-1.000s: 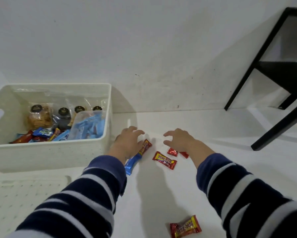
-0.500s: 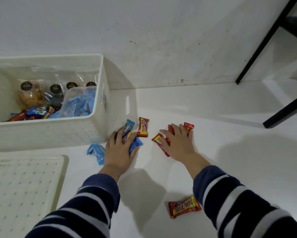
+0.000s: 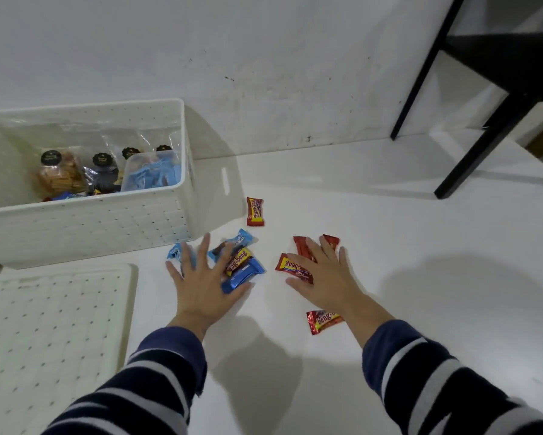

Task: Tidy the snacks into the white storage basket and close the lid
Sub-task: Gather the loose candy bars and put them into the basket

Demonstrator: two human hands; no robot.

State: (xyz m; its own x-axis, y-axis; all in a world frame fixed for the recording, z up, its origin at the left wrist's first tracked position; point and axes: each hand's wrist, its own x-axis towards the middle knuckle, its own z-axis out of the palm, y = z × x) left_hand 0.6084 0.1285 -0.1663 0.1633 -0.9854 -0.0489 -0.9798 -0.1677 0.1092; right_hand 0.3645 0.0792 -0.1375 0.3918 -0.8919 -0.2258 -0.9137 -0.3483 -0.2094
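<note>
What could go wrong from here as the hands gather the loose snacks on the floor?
1. The Beng-Beng bar near the basket lies beyond both hands and might be missed.
2. The Beng-Beng bar beside the right wrist is partly hidden by the forearm and could be left behind.
3. The left hand lies flat on stacked blue and red wrappers; scooping several at once may drop some.

Red and blue snacks lie scattered right of the open white basket.
</note>
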